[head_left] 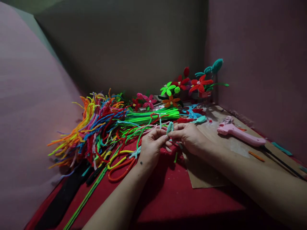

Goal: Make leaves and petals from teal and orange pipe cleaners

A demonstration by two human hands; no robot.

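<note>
Between my two hands is a pale teal pipe cleaner bent into a narrow petal-like loop. My left hand pinches its lower end between thumb and fingers. From the other side, my right hand closes its thumb and fingertips on the same piece, touching the left fingertips. Just beyond the hands lie a finished light teal petal and red pipe-cleaner pieces. Scissors with yellow and red handles rest beside my left wrist.
A big heap of multicoloured pipe cleaners spreads at left, near a green bundle. Pipe-cleaner flowers stand along the back. A pink glue gun with a black cord lies on cardboard at right. Red cloth covers the surface.
</note>
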